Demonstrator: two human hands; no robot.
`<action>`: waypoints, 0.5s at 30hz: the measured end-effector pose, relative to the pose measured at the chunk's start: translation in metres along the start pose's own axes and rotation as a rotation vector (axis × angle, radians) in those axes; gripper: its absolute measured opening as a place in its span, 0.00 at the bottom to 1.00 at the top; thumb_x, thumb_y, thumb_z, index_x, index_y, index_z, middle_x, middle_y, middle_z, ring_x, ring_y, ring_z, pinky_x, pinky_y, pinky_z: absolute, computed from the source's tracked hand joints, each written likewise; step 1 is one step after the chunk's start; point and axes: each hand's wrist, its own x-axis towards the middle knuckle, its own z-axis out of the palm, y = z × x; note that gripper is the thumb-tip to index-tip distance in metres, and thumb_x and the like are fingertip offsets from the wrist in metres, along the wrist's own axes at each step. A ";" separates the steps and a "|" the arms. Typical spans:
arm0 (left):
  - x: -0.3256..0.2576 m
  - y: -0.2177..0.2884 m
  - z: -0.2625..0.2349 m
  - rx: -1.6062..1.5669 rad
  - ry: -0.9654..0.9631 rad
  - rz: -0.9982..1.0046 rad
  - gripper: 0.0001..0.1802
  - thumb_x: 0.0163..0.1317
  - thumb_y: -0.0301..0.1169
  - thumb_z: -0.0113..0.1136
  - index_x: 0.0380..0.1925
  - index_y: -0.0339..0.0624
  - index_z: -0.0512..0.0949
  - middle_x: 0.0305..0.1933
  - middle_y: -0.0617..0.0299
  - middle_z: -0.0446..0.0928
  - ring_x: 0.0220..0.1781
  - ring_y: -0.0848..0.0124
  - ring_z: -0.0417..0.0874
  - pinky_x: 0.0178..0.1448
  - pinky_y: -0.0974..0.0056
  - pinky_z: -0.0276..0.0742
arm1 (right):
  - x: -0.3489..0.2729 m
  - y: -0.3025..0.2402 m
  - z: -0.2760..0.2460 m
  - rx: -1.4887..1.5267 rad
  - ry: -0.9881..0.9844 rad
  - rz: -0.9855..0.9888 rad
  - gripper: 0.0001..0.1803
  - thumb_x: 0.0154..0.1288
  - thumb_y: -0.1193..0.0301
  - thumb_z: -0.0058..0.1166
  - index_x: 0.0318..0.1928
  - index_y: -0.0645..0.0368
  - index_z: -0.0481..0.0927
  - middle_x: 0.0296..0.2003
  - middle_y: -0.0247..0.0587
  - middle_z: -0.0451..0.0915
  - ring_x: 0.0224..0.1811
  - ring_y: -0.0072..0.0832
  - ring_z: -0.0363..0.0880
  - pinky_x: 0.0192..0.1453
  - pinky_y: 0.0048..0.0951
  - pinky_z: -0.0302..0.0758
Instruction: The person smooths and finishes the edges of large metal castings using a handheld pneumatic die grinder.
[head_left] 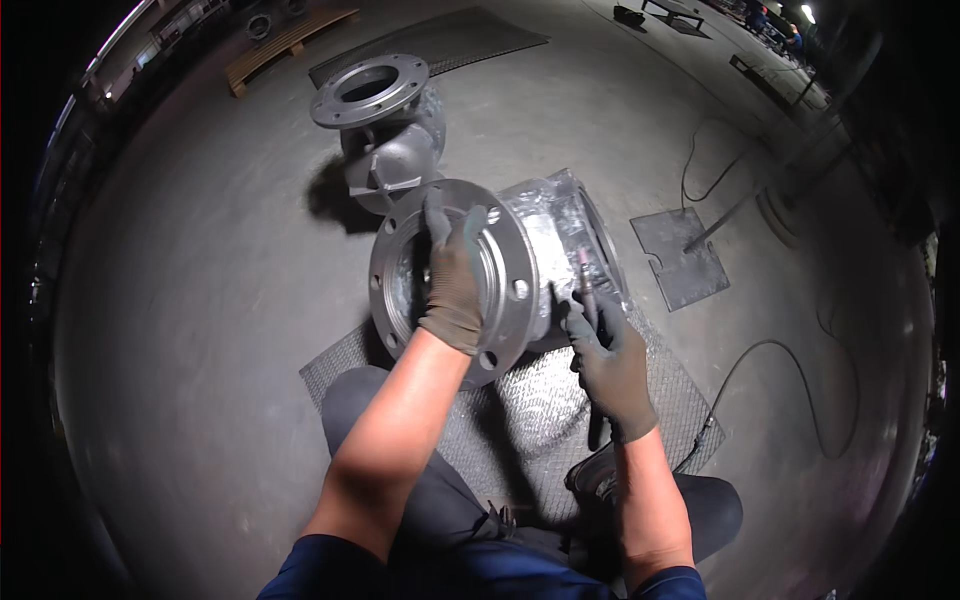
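A large grey metal valve body [545, 235] lies on its side in front of me, its round flange [385, 255] with several bolt holes turned toward my left. Against the face of that flange, beside the bore, rests my left hand [455, 285] in a grey-brown glove, its fingers stretched and spread. My right hand [615, 370], gloved too, is wrapped round a slim die grinder [586, 272]. The tool's pinkish tip points up close to the shiny side of the casting; motion blur hides whether it touches. Most of its body is hidden by the glove.
Behind stands another flanged casting [395, 155]. A textured mat [690, 390] lies under the work, with a black hose [770, 343] curving off to the right. Farther right is a flat metal plate [680, 260] with a rod. A wooden pallet [285, 50] and dark mat [480, 35] lie beyond.
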 end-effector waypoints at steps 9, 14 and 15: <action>-0.011 0.079 -0.011 0.705 -0.273 -0.065 0.28 0.75 0.40 0.64 0.67 0.32 0.74 0.39 0.52 0.86 0.33 0.66 0.89 0.35 0.66 0.85 | 0.001 -0.019 0.023 0.090 0.005 0.013 0.27 0.73 0.73 0.69 0.69 0.68 0.79 0.44 0.37 0.88 0.40 0.18 0.84 0.46 0.25 0.81; 0.060 0.082 -0.089 1.333 -0.162 0.464 0.27 0.76 0.50 0.65 0.58 0.36 0.82 0.48 0.52 0.89 0.48 0.62 0.88 0.53 0.54 0.82 | -0.004 -0.014 0.032 -0.016 0.131 0.016 0.27 0.73 0.72 0.69 0.69 0.68 0.80 0.45 0.36 0.88 0.42 0.19 0.84 0.49 0.24 0.81; 0.064 0.068 -0.100 1.333 -0.174 0.444 0.27 0.76 0.50 0.65 0.58 0.36 0.82 0.48 0.52 0.89 0.48 0.62 0.88 0.53 0.54 0.82 | -0.005 -0.014 0.030 -0.022 0.139 0.035 0.27 0.73 0.72 0.69 0.69 0.68 0.80 0.45 0.36 0.88 0.42 0.19 0.84 0.49 0.24 0.81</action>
